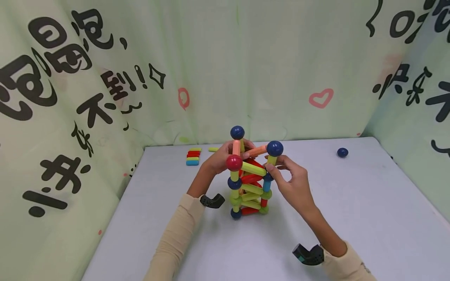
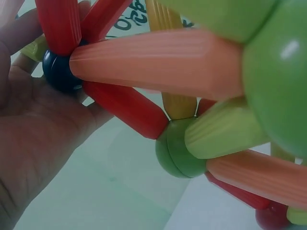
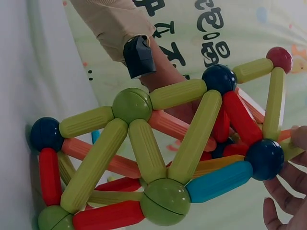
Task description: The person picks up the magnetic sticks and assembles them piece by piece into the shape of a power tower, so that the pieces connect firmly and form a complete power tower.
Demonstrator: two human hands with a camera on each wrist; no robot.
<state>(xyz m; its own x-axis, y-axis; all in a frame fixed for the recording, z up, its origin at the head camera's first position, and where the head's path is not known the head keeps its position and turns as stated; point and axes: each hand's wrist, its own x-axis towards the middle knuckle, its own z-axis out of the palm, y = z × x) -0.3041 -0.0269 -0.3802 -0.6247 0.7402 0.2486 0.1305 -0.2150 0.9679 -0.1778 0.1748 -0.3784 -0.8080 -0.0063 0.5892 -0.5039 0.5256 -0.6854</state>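
Both hands grip a rod-and-ball tower [image 1: 247, 183] standing mid-table [image 1: 351, 203]: the left hand [image 1: 219, 158] curls round its upper rods, the right hand [image 1: 291, 177] pinches a yellow rod [image 1: 254, 168].

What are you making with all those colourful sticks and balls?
A person is working on a tower of sticks and balls that stands on the grey table. The left hand holds the tower's far side near the top, and the right hand pinches a yellow-green stick by a dark blue ball. A few spare sticks and one loose blue ball lie farther back.
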